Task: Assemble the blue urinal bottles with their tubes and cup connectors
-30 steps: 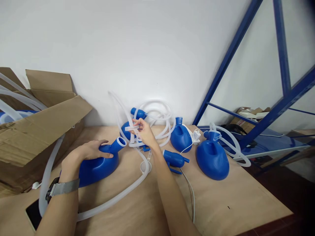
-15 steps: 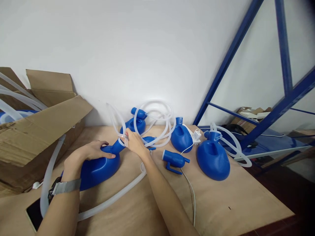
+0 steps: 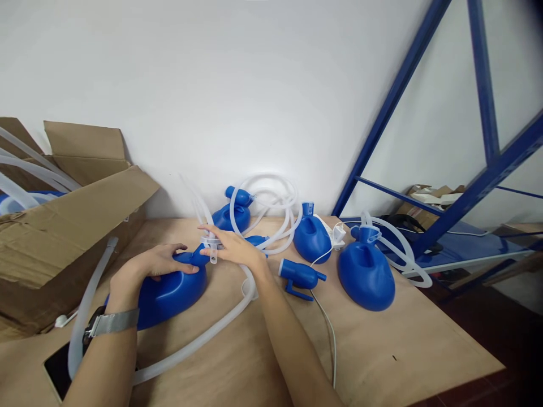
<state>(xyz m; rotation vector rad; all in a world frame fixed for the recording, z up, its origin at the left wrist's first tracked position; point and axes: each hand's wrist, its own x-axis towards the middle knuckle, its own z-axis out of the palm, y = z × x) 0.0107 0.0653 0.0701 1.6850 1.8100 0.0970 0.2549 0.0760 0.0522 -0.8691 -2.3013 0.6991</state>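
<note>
My left hand (image 3: 146,267) lies on top of a blue plastic vessel (image 3: 169,291) with an angled neck, fingers wrapped over it and holding it down on the wooden table (image 3: 382,350). My right hand (image 3: 234,249) is at the mouth of that neck. Its fingers press a clear tube fitting (image 3: 211,245) onto the opening. Thin clear tubing (image 3: 195,200) rises from the fitting toward the wall. A thick translucent hose (image 3: 199,339) curves across the table under my right forearm.
Two more blue vessels (image 3: 365,271) (image 3: 311,234) with tubing stand to the right, and a small blue part (image 3: 302,275) lies between. An open cardboard box (image 3: 55,220) with hoses is at the left. A phone (image 3: 55,373) lies near the front left. Blue shelf framing (image 3: 466,192) is at the right.
My right hand brought the clear fitting down from in front of the back vessels to the neck of the near vessel and now presses it on. My left hand stayed put.
</note>
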